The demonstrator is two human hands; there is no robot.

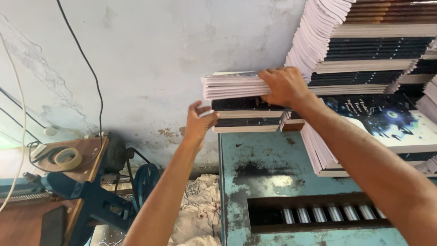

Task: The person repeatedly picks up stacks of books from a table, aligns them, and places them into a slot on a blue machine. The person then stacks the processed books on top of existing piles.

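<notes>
Pale-edged booklets (234, 86) form a bundle gripped from above by the right hand (284, 85), atop dark stacks (246, 116) at the teal metal table's (255, 159) far-left corner. Left hand (199, 122) half-open, thumb touching the stack's end.

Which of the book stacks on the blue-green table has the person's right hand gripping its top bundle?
The short stack at the table's far left corner by the wall; the right hand clasps its pale top bundle, unlike the taller stacks rightward.

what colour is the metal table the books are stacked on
Light blue-green with worn black patches, seen in the head view: the table under the books.
</notes>
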